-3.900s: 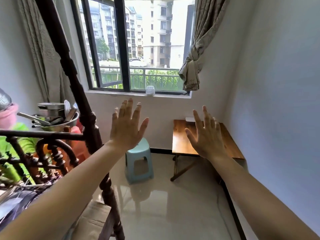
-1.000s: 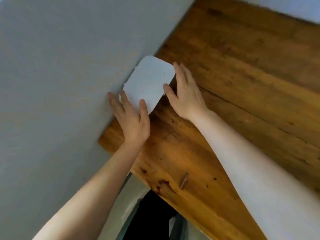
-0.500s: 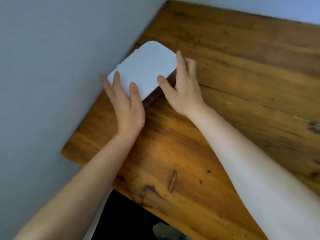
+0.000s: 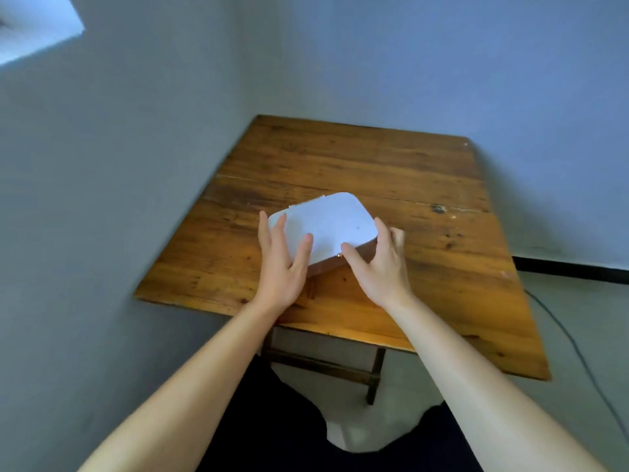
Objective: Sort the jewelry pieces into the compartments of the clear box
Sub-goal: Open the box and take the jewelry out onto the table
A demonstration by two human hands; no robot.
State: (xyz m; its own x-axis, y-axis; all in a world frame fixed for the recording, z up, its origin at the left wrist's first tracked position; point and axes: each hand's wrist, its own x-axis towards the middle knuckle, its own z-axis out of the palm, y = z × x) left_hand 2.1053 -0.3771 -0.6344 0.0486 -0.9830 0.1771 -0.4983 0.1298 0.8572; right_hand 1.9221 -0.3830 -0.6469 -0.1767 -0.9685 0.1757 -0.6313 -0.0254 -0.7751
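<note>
A flat box (image 4: 328, 226) with a white rounded lid and a dark underside sits near the middle of the wooden table (image 4: 374, 165), lid closed. A small gold clasp shows at its near edge. My left hand (image 4: 280, 264) holds the box's left side, fingers on the lid and thumb on top. On the right side my right hand (image 4: 381, 264) grips it, thumb near the clasp and fingers around the far corner. No jewelry pieces are visible; the box's inside is hidden.
The table stands in a corner, with grey-blue walls at its left and far edges. Its near edge (image 4: 306, 321) is close to my dark-clothed legs. A thin cable (image 4: 578, 352) runs across the floor on the right.
The box has come away from the left wall toward the table's middle, held by both hands. The view has pulled back, showing the whole table.
</note>
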